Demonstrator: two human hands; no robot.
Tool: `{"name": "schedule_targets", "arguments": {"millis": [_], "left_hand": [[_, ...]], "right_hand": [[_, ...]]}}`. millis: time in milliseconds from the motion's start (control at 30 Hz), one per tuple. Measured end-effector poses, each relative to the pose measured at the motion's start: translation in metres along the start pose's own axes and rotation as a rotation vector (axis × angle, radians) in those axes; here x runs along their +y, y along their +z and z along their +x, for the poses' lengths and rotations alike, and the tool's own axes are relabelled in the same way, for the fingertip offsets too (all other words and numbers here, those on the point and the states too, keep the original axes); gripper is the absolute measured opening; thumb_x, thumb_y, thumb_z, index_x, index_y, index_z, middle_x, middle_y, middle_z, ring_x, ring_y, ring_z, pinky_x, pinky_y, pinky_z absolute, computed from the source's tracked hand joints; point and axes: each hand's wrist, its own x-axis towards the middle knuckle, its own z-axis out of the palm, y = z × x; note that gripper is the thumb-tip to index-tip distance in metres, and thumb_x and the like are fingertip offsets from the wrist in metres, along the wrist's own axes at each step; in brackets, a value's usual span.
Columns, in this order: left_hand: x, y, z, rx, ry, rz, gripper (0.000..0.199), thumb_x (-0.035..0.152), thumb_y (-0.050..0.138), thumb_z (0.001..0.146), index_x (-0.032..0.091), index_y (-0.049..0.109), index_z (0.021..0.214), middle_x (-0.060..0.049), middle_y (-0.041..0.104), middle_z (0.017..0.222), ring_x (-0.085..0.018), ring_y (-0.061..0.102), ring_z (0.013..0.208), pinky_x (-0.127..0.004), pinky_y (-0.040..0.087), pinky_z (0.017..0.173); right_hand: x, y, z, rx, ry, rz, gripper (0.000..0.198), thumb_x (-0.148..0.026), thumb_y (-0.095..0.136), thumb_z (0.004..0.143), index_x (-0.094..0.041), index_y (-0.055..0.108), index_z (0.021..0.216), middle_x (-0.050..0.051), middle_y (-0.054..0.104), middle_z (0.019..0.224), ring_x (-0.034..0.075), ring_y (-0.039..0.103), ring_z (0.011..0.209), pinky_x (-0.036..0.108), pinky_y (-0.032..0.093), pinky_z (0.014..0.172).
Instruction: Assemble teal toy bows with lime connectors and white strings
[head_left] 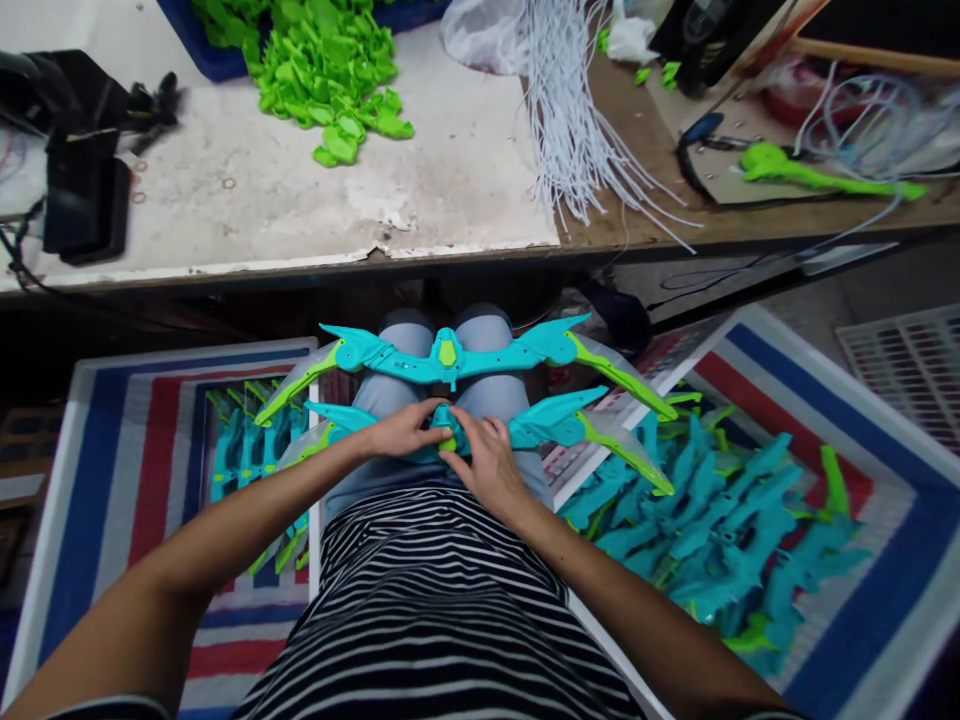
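Two turquoise toy bows with lime-green limbs lie across my lap, one beyond the other. The farther toy bow rests on my knees, a green piece set in its middle, and neither hand touches it. My left hand grips the nearer toy bow at its centre, the thumb lying against a small green piece. From the other side my right hand holds the same centre, thumb and fingers around it. Part of the grip is hidden under my fingers.
On the workbench are a heap of green parts, a bundle of white cords and a black device. A left crate holds bows in a row; a right crate holds piled bows.
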Motion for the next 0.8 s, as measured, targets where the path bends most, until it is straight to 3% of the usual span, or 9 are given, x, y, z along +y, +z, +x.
{"name": "schedule_targets", "arguments": {"millis": [100,233,400,533,667,800], "left_hand": [[-0.001,-0.003,0.003,-0.026,-0.006,0.004,0.054,0.045,0.052,0.083,0.010,0.048,0.124,-0.006,0.061,0.100,-0.017,0.054,0.084,-0.029,0.046,0.077],[-0.002,-0.008,0.006,-0.069,-0.002,-0.026,0.057,0.048,0.055,0.081,0.011,0.049,0.122,-0.006,0.061,0.101,-0.019,0.054,0.089,-0.030,0.045,0.080],[-0.001,-0.008,0.007,-0.036,-0.009,-0.071,0.058,0.050,0.061,0.075,0.010,0.053,0.116,-0.004,0.060,0.094,-0.018,0.054,0.083,-0.028,0.045,0.075],[0.000,-0.006,0.007,0.011,-0.048,-0.102,0.048,0.047,0.061,0.073,0.011,0.057,0.105,-0.002,0.058,0.084,-0.015,0.051,0.074,-0.026,0.043,0.067],[0.002,-0.004,0.006,0.072,-0.060,-0.089,0.054,0.048,0.065,0.069,0.010,0.057,0.106,-0.002,0.057,0.084,-0.014,0.049,0.073,-0.025,0.041,0.065],[0.004,-0.008,0.006,0.042,-0.028,-0.043,0.050,0.052,0.060,0.074,0.010,0.057,0.100,-0.001,0.055,0.080,-0.014,0.048,0.072,-0.024,0.038,0.063]], "right_hand": [[0.008,0.000,-0.004,0.022,-0.104,0.028,0.037,-0.036,0.053,0.091,-0.020,0.055,0.124,0.013,0.062,0.123,0.025,0.056,0.112,0.045,0.037,0.098],[0.011,0.001,-0.002,0.062,-0.068,0.019,0.036,-0.041,0.058,0.087,-0.019,0.059,0.116,0.013,0.065,0.118,0.026,0.059,0.107,0.044,0.039,0.093],[0.012,0.001,0.004,0.074,-0.123,0.020,0.034,-0.039,0.060,0.087,-0.018,0.058,0.114,0.012,0.066,0.114,0.025,0.061,0.103,0.040,0.040,0.089],[0.010,-0.001,0.010,0.040,-0.084,0.027,0.028,-0.034,0.066,0.083,-0.020,0.060,0.106,0.009,0.069,0.107,0.025,0.062,0.101,0.038,0.039,0.085],[0.007,-0.002,0.013,0.030,-0.012,0.038,0.028,-0.033,0.071,0.079,-0.021,0.059,0.101,0.005,0.070,0.099,0.024,0.063,0.094,0.036,0.038,0.082],[0.008,-0.003,0.013,0.037,-0.049,0.013,0.031,-0.035,0.068,0.081,-0.019,0.058,0.105,0.007,0.070,0.098,0.024,0.063,0.089,0.035,0.038,0.080]]}}
